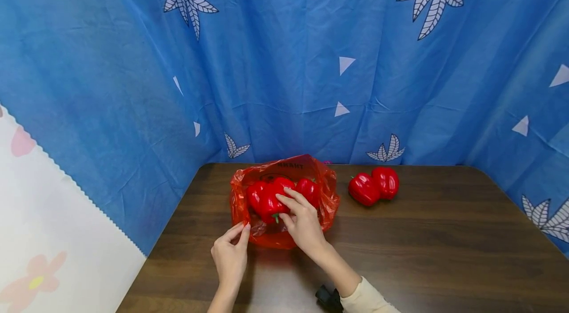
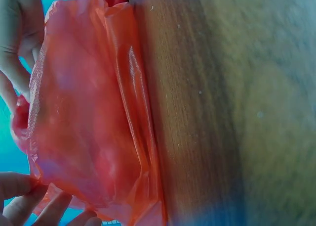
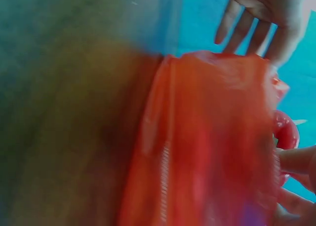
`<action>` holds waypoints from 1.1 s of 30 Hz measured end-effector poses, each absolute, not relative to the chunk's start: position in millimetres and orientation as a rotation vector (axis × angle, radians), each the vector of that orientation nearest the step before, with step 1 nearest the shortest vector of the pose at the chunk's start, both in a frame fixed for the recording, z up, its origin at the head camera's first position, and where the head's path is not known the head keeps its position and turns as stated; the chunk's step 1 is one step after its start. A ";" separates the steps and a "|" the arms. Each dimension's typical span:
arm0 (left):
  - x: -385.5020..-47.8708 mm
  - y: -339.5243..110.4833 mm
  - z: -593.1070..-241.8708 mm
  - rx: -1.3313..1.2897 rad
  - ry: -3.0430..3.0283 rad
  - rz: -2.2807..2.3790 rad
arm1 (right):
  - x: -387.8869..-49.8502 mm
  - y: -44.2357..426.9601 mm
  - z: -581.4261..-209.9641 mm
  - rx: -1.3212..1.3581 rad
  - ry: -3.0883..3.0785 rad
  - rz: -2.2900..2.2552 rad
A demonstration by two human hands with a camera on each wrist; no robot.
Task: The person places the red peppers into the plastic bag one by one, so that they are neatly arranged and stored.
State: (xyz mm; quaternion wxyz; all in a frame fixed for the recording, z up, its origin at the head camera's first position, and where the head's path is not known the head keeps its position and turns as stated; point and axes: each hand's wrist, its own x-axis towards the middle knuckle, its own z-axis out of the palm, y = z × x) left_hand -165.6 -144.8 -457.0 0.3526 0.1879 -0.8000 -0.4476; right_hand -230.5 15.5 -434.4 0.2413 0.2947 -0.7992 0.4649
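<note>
An orange-red plastic bag [image 1: 330, 199] with its mouth spread wide stands on the table. Several shiny red bell peppers lie in it, one bell pepper [image 1: 306, 188] at its right side. My left hand [image 1: 230, 253] pinches the bag's near-left rim between thumb and fingers. Over the bag's mouth, my right hand [image 1: 304, 224] holds a red bell pepper [image 1: 268, 203], its fingers on the upper side and its thumb by the green stem. Seen from the left wrist, this bell pepper [image 2: 19, 121] shows just past the rim; the bag's wall veils the others.
Two red bell peppers, a left one [image 1: 363, 189] and a right one [image 1: 386, 182], lie side by side to the right of the bag on the brown wooden table [image 1: 435, 234]. A black object [image 1: 328, 298] is by the right sleeve. A blue curtain [image 1: 284, 56] hangs behind.
</note>
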 end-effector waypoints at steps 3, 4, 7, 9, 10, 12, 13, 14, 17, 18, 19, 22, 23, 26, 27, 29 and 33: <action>-165.3 -145.0 -456.9 0.485 -2.069 -1.156 | -228.6 10.6 -441.4 0.824 -2.221 1.237; -165.4 -145.0 -457.0 0.484 -2.068 -1.157 | -228.3 9.4 -443.7 0.834 -2.227 1.227; -165.7 -144.8 -457.5 0.478 -2.072 -1.154 | -227.4 6.6 -449.9 0.883 -2.236 1.201; -165.7 -144.8 -458.0 0.474 -2.075 -1.150 | -226.7 5.3 -452.8 0.920 -2.248 1.183; -165.6 -144.8 -458.2 0.473 -2.076 -1.150 | -226.2 4.7 -453.9 0.934 -2.256 1.172; -165.7 -145.1 -458.5 0.476 -2.083 -1.151 | -225.3 3.8 -455.6 0.956 -2.278 1.152; -165.6 -145.2 -458.7 0.475 -2.085 -1.151 | -224.9 3.4 -456.2 0.962 -2.293 1.142; -165.7 -145.4 -458.9 0.476 -2.086 -1.149 | -224.5 3.1 -456.8 0.966 -2.308 1.133; -165.9 -145.8 -459.1 0.476 -2.087 -1.147 | -224.0 2.5 -458.7 0.969 -2.354 1.113; -165.8 -145.8 -459.2 0.474 -2.086 -1.144 | -223.9 2.4 -459.3 0.967 -2.367 1.103; -165.7 -145.9 -459.2 0.472 -2.084 -1.144 | -223.9 2.3 -460.0 0.966 -2.381 1.101; -165.5 -145.9 -458.8 0.470 -2.080 -1.151 | -224.4 1.7 -462.9 0.959 -2.414 1.085; -165.4 -145.9 -458.7 0.468 -2.079 -1.155 | -224.4 1.6 -463.7 0.957 -2.424 1.081; -165.3 -145.7 -458.5 0.461 -2.073 -1.167 | -224.8 1.1 -466.7 0.964 -2.445 1.067; -165.3 -145.7 -458.5 0.459 -2.072 -1.168 | -224.8 1.0 -467.5 0.970 -2.449 1.060; -165.3 -145.6 -458.4 0.457 -2.069 -1.170 | -224.8 0.9 -468.5 0.984 -2.458 1.040; -165.1 -145.3 -457.7 0.454 -2.065 -1.170 | -225.0 0.8 -468.9 1.008 -2.506 0.991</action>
